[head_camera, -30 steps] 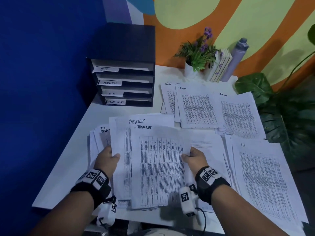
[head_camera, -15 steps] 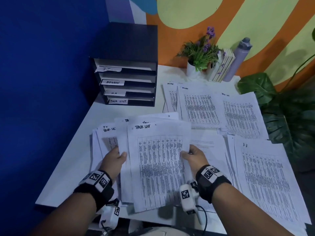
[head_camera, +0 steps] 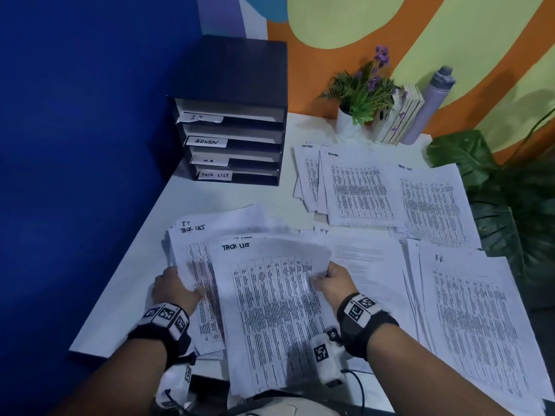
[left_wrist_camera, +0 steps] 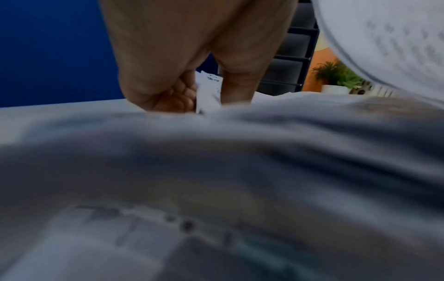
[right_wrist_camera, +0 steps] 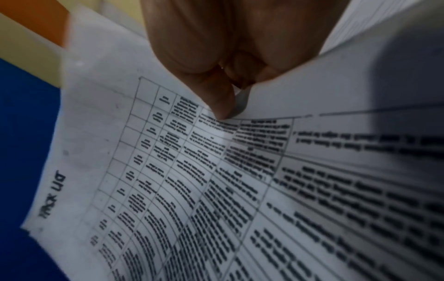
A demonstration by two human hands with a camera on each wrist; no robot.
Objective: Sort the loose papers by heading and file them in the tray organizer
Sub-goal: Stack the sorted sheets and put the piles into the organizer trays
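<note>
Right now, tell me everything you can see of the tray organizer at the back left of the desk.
The tray organizer is a dark, boxy unit that looks like laminated board, standing upright on the white desk against the blue wall. Its open front faces the person and shows four stacked slots with pale shelves. Each slot carries a white handwritten label, top to bottom: IT, ADMIN, H.R, TASK LIST. No filed sheets can be made out inside. Neither of the hands touches it, and the loose papers lie apart from it.

A white table [head_camera: 246,202] stands in a corner: deep blue wall [head_camera: 84,145] left of it, orange-and-yellow-green painted wall [head_camera: 450,40] behind it.
</note>
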